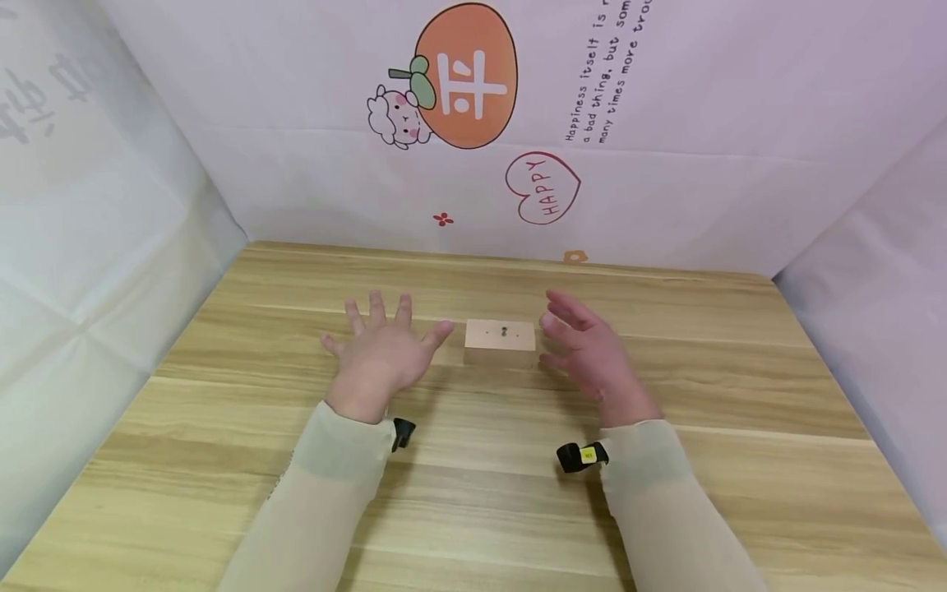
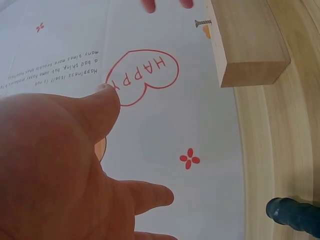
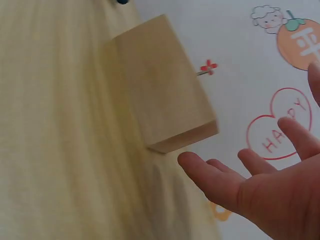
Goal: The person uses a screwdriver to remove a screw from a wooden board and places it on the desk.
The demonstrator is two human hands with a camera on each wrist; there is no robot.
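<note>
A pale wooden block [image 1: 500, 344] lies on the table between the two hands. One screw [image 2: 202, 23] stands out of its top face, with a small hole on either side of it in the head view. To the block's left is my left hand [image 1: 382, 359], fingers spread, thumb toward the block and holding nothing. My right hand [image 1: 593, 349] is beside the block's right end, fingers apart and empty, fingertips close to that end. A dark, ribbed, rounded handle [image 2: 295, 216] shows at the lower right of the left wrist view; the rest of it is cut off.
The wood-grain table [image 1: 473, 510] ends at a white printed cloth [image 1: 318, 181] behind the block. More white cloth hangs at the left [image 1: 96, 247] and right [image 1: 880, 247] sides. Black straps sit at the left wrist [image 1: 403, 433] and right wrist [image 1: 580, 456].
</note>
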